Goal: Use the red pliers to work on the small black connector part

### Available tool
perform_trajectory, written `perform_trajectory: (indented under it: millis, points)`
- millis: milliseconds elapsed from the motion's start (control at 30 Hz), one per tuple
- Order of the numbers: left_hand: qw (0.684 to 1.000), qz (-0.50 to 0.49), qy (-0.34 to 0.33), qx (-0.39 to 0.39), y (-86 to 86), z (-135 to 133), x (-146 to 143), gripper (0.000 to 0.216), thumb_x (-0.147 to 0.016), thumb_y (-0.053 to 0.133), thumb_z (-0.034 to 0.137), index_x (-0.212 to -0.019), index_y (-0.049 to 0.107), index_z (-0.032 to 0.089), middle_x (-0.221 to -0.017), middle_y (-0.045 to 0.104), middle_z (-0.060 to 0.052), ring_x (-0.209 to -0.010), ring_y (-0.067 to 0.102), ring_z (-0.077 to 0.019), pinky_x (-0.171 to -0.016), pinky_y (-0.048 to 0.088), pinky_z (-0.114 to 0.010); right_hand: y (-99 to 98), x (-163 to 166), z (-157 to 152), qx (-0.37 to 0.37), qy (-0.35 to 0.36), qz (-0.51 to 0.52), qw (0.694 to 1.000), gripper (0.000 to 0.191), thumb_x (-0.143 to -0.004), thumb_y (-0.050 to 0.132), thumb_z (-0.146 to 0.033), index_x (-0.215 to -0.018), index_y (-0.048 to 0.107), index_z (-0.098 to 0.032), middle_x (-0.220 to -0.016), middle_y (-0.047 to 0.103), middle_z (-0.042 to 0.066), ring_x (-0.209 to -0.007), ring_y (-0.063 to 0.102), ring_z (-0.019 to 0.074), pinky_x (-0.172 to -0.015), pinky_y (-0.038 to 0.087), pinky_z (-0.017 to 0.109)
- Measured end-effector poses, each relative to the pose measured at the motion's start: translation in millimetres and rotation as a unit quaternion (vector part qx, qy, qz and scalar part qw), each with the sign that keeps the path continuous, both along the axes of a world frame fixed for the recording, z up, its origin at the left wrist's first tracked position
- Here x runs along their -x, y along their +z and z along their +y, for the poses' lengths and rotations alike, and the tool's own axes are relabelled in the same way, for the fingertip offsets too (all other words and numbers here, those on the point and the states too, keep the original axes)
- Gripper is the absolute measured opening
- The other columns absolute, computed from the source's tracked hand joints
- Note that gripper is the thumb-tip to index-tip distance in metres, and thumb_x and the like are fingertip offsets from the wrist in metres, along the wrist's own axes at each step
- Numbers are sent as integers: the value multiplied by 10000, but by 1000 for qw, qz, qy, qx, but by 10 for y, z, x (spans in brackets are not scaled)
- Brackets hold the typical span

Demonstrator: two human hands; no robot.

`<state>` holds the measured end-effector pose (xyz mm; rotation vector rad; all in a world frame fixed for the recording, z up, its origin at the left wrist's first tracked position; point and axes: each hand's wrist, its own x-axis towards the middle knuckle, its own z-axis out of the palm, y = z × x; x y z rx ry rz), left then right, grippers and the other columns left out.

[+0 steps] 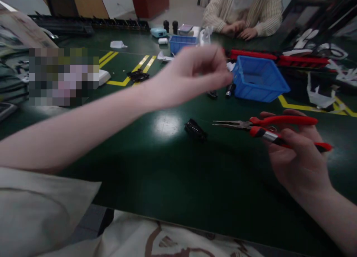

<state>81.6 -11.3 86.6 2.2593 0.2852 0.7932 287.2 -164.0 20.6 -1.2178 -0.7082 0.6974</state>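
Red-handled needle-nose pliers (270,128) rest in my right hand (302,153), jaws pointing left and slightly parted. My left hand (192,73) is raised over the table, left of a blue bin (259,78). Its fingers curl in toward the thumb, slightly blurred; whatever they may hold cannot be made out. On the green tabletop (156,167), a small black part (196,129) lies just left of the plier tips, touched by neither hand. Partly behind my left hand are a small dark cylinder (230,90) and another dark piece (212,94).
Several black pieces (138,75) lie by the yellow tape at left. A smaller blue bin (182,43) stands farther back, near red trays (251,55). A person (242,11) sits across the table, hands on its edge. White plastic scraps (320,95) lie at right.
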Motion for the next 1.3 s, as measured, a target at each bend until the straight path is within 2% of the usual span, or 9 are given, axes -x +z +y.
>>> perform_trajectory:
  millis: [167, 267, 533, 700, 867, 1000, 1133, 1200, 1300]
  points:
    - [987, 131, -65, -69, -511, -57, 159, 285, -893, 557, 254, -1141, 526, 119, -1194, 547, -114, -1123, 510, -202, -964, 417, -342, -19, -102, 110, 45, -12, 30, 998, 632, -546, 762, -251, -1125, 511, -297, -941, 709, 35, -991, 647, 266, -942, 455, 543]
    - [973, 192, -68, -106, -707, -98, 240, 380, -875, 591, 336, -1190, 508, 139, -1209, 542, -113, -1098, 510, -214, -936, 420, -348, -40, -141, 176, 70, -1, 25, 997, 690, -506, 790, -261, -1121, 481, -308, -968, 707, 46, -974, 650, 265, -947, 443, 546]
    - [958, 240, -9, -160, -749, -112, 462, 304, -869, 593, 377, -1076, 563, 156, -1059, 578, -57, -952, 538, -182, -796, 435, -301, -180, -376, 278, 109, 100, -119, 982, 696, -521, 795, -380, -1144, 494, -301, -1098, 649, 59, -1069, 600, 280, -1032, 364, 521]
    - [958, 225, 12, -177, -796, -159, 582, 299, -888, 563, 364, -1090, 577, 145, -1106, 558, -82, -951, 545, -180, -787, 455, -296, -278, -611, 303, 158, 202, -353, 900, 773, -561, 745, -499, -1257, 465, -314, -1175, 605, 67, -1181, 505, 336, -1030, 348, 534]
    - [952, 220, 3, -214, -819, -179, 706, 309, -911, 528, 360, -1144, 578, 164, -1112, 573, -83, -948, 558, -177, -775, 461, -287, -291, -773, 326, 160, 258, -490, 817, 746, -627, 699, -530, -1311, 453, -359, -1319, 515, 60, -1227, 460, 344, -1042, 330, 548]
    - [945, 210, -11, -249, -839, -164, 761, 311, -933, 487, 355, -1188, 564, 195, -1148, 570, -82, -966, 559, -184, -774, 457, -293, -265, -761, 329, 95, 222, -585, 774, 723, -604, 756, -487, -1276, 514, -376, -1279, 553, 87, -1151, 526, 375, -955, 422, 572]
    - [949, 204, -12, -240, -846, -162, 753, 297, -928, 495, 353, -1177, 570, 210, -1199, 551, -82, -993, 557, -186, -772, 451, -285, -239, -521, 287, -15, 240, -666, 706, 820, -641, 722, -524, -1376, 389, -380, -1328, 528, 85, -1242, 447, 393, -1036, 308, 641]
    - [956, 198, -10, -217, -839, -175, 743, 281, -912, 523, 337, -1158, 583, 215, -1185, 554, -76, -997, 558, -183, -788, 447, -285, -244, -386, 277, -6, 286, -697, 658, 692, -755, 651, -445, -1381, 377, -339, -1306, 547, 83, -1236, 468, 351, -1023, 334, 633]
    - [964, 191, -14, -184, -830, -202, 731, 268, -891, 552, 310, -1135, 599, 211, -1147, 562, -69, -980, 562, -178, -803, 442, -284, -277, -284, 297, -13, 288, -715, 637, 470, -825, 578, -388, -1269, 488, -265, -1197, 598, 104, -1163, 529, 317, -946, 441, 563]
